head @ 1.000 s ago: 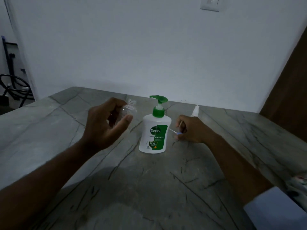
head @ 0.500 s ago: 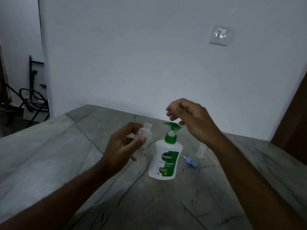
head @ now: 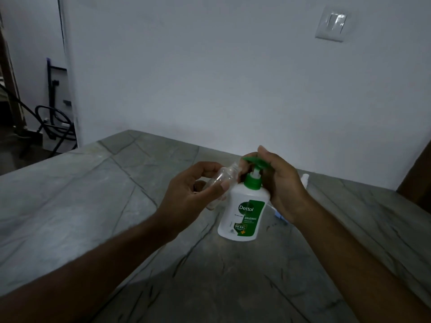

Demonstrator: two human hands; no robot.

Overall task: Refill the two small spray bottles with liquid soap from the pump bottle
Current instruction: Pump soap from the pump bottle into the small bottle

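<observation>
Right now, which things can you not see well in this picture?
- Second spray bottle, head view: only its white top shows; the right hand hides the rest.
- Blue spray cap: mostly behind the right wrist.
- Clear bottle: the left hand covers its lower part; any soap inside cannot be told in the dim light.
- Pump bottle nozzle tip: blurred against the clear bottle's mouth.

Grey stone-pattern table (head: 98, 197) with dark veins. White wall (head: 210, 78) behind; light switch (head: 331, 24) upper right. Black hose (head: 54, 127) coiled on floor, far left. Brown panel (head: 417, 180) at right edge.
</observation>
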